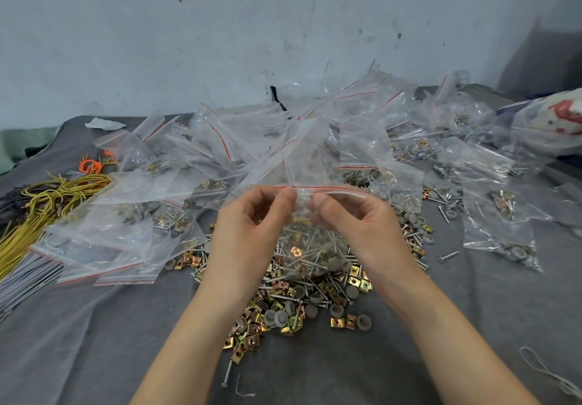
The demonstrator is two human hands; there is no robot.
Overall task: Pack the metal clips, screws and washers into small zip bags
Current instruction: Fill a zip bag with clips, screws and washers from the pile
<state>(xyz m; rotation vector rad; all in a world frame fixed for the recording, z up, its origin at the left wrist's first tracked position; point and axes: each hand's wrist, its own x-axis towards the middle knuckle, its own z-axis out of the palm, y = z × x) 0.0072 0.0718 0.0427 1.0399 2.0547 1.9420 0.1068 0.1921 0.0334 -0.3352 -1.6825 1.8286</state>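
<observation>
Pinching the zip bag (310, 215) seal, both grips apparently touching above its contents.

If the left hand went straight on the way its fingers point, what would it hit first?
Probably the right hand, which pinches the same clear red-striped zip bag just beside it; depth is unclear.

Grey cloth (94, 341) under loose clips (242, 338), screws (448, 256), washers (275, 318), filled zip bags (500, 231), yellow bands (47, 197).
</observation>
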